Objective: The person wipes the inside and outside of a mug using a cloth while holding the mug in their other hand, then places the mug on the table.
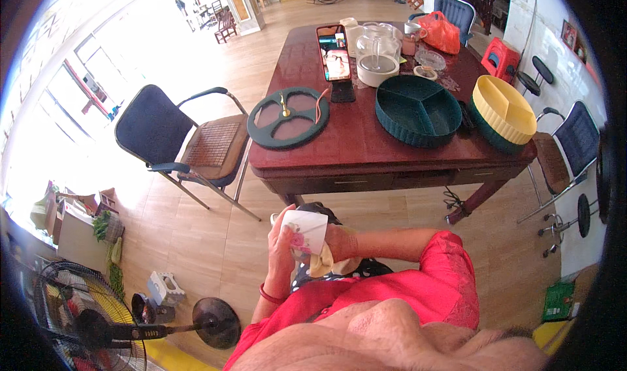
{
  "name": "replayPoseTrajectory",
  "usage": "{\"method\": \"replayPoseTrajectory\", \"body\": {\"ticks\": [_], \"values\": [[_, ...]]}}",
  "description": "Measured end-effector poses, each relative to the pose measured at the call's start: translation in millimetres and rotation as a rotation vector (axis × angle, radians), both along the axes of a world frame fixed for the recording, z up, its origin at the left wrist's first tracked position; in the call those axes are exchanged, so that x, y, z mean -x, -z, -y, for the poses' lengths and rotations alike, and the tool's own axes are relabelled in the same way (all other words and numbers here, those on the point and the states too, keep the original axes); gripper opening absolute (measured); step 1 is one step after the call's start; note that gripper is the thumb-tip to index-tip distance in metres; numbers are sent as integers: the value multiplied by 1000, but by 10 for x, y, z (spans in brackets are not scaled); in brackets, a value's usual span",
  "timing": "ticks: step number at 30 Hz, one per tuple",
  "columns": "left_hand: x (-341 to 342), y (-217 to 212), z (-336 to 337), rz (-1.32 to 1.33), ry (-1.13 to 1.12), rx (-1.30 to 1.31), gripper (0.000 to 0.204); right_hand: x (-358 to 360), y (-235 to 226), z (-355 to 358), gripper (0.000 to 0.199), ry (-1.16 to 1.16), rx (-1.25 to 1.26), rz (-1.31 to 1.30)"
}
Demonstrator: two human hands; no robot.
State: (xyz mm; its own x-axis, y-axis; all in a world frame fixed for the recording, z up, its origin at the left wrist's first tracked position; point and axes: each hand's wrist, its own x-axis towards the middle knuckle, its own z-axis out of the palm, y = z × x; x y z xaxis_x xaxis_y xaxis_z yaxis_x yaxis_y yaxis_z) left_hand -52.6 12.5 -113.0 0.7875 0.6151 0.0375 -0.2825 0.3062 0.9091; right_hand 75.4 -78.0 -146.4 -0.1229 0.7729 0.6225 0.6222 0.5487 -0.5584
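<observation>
Gripping a flowered white cup (pixel 308 227) with my left fingers (pixel 286 235), short of the tabletop (pixel 339 155) edge, floor (pixel 375 209) between, I cannot tell how my right fingers (pixel 336 240) close.

Hands (pixel 281 248) before table (pixel 326 161), chair (pixel 212 144) at table's left, phone (pixel 336 61) on top

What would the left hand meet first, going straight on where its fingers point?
Likely the table edge, though depth is unclear, so the left hand might pass beneath it instead.

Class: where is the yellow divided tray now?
Head view: the yellow tray sits atop a green tray at the near right corner of the red table.
</observation>
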Motion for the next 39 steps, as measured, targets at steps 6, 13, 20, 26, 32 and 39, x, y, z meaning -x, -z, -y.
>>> {"method": "replayPoseTrajectory", "body": {"ticks": [6, 13, 20, 26, 32, 39], "values": [[-143, -10, 4, 260, -60, 63, 84, 460, -313, 115, 34, -38, 216, -1225], [21, 119, -85, 37, -13, 12, 60, 170, -260, 65, 38, -35, 55, 66], [-114, 179, -6, 272, 23, 139, 71, 373, -162, 115, 43, 47, 453, -639], [-1, 184, -87, 71, 24, 199, 65, 205, 92, 4, 49, 66, 208, -247], [-65, 220, -52, 134, 4, -19, 79, 258, -284, 174, 44, 154, 328, -537], [-93, 289, -1, 211, -107, -228, 87, 450, -360, 202, 41, 110, 310, -1110]]}}
